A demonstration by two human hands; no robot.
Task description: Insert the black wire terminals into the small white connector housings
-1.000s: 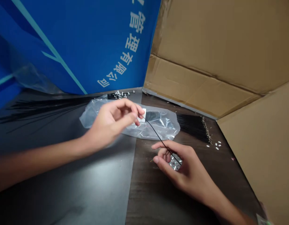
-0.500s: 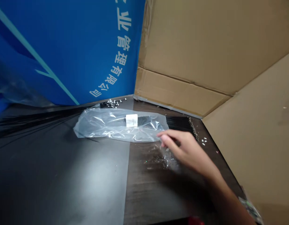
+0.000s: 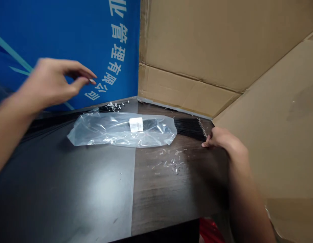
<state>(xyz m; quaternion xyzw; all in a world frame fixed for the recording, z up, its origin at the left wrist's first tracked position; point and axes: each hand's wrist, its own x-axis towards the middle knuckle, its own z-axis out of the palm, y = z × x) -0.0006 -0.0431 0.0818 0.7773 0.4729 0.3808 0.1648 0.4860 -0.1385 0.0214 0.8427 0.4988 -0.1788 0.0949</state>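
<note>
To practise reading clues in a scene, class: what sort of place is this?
Probably a small cable-assembly or packing bench: a bundle of thin black wires pokes from a labelled clear plastic bag, tiny clear pieces lie scattered on the dark table, and flattened cardboard lines it.

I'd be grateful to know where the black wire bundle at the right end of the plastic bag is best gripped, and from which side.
Probably pinch the black wire bundle close to the clear plastic bag, where the wires lie tightest, coming from the near side: the cardboard stands just behind it, and the white-tipped ends lie by the right hand.
</note>
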